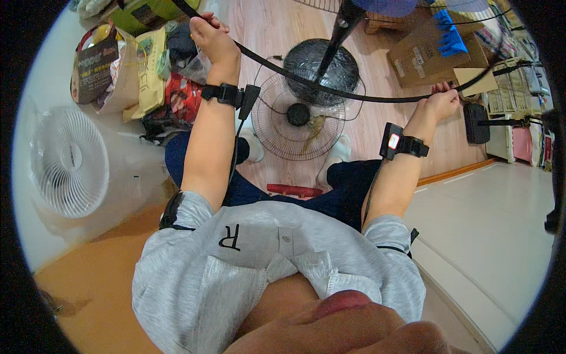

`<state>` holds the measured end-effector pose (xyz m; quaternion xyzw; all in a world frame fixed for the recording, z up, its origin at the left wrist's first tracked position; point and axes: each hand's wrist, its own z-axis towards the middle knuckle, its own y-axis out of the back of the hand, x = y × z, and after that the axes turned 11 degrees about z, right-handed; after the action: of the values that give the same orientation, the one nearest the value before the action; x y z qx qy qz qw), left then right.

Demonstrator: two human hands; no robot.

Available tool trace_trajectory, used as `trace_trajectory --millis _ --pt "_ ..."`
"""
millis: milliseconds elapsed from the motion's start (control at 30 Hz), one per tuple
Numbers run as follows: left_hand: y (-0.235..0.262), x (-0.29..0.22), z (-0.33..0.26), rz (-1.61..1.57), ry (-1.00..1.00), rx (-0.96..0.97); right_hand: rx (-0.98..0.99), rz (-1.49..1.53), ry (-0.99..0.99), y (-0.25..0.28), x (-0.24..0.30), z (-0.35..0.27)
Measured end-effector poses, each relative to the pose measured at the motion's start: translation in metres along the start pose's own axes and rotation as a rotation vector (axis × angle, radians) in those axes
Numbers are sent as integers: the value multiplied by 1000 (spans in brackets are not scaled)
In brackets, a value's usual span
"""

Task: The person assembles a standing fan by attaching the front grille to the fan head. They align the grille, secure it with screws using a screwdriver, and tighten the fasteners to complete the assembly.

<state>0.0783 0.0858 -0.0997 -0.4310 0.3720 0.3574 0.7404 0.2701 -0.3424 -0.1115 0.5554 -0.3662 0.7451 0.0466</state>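
- The black band (377, 99) hangs in a shallow curve from 11 to 2 o'clock, above the floor (253, 35); it probably sags because it bends and is held only at two spread points.
- The left hand (213, 40), at 11 o'clock, has its fingers curled and clamped on the band, apparently to carry that higher side.
- The right hand (439, 107), at 2 o'clock, also has its fingers closed round the band; the wide spacing likely keeps the middle stretch off the body.
- At 12 o'clock a round wire guard (298, 114) lies between the feet, beside a black round base (321, 65), perhaps set there to stay within reach.
- Bags (97, 71) sit at 10 o'clock and a cardboard box (407, 56) at 2 o'clock, seemingly pushed aside to leave standing room.
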Motion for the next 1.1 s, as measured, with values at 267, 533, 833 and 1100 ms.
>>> trace_trajectory --millis 267,533,833,1100 --pt "-34 -43 70 -238 -45 5 100 253 99 -51 34 81" --pt "-65 -122 82 -189 -99 30 332 408 156 -131 73 114" --pt "-93 -168 75 -139 -151 17 427 459 303 -170 116 106" --pt "-106 -188 75 -155 -95 85 508 531 249 -173 138 121"
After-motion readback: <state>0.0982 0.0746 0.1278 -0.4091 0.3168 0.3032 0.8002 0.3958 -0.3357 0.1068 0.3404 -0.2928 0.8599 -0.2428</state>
